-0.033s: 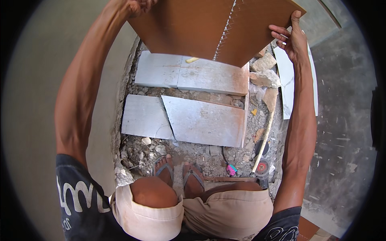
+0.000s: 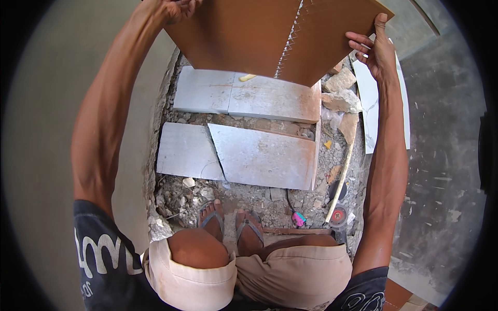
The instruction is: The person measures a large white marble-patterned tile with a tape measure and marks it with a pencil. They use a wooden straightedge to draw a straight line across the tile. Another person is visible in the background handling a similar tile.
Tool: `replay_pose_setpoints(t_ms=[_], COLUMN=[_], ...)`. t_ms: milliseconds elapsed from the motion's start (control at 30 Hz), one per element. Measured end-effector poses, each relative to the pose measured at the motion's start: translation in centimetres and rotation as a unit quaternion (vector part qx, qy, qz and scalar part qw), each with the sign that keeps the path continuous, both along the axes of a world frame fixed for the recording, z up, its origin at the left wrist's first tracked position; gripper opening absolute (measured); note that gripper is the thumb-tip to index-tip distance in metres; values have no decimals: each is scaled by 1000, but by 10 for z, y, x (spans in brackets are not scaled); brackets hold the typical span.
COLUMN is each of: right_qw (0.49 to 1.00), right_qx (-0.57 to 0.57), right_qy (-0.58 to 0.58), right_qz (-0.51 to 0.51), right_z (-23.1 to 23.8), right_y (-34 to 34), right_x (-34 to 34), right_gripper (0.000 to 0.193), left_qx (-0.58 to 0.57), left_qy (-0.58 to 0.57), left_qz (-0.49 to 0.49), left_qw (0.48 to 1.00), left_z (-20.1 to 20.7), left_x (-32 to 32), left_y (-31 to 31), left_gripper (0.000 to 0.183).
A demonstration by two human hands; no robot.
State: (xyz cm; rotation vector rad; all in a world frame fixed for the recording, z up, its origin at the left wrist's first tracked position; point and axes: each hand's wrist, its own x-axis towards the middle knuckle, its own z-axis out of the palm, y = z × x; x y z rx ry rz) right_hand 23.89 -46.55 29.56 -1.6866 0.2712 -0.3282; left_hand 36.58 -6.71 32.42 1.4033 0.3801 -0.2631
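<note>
Rubble-strewn ground (image 2: 246,193) is bearing two two-piece rows of pale-grey slabs (image 2: 264,155); masonry chunks (image 2: 340,81), a slender off-white stick (image 2: 340,192) and a red-centred grey disc (image 2: 339,215) are lying along the right side.

The frame's top edge cut into the brown board (image 2: 244,39) and the left hand (image 2: 179,9). At upper centre, the board partly hid a yellow piece (image 2: 247,78), too little showing to identify. At right, the right forearm (image 2: 390,124) covered part of a white sheet (image 2: 369,116).
</note>
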Motion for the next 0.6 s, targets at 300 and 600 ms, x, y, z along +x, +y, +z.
replay_pose_setpoints(t_ms=[300,600], right_qw=[1000,997], right_qx=[-16,-77], right_qy=[3,-25], right_qz=[-8,-12], right_z=[-3,-19], right_y=[8,18], right_x=[-17,-80], right_gripper=[90,78], left_qx=[-78,-252], left_qy=[-31,-138], left_qz=[37,-71], left_qw=[996,955], left_z=[2,-20], left_x=[-35,-118], left_y=[-10,5], left_gripper=[134,93])
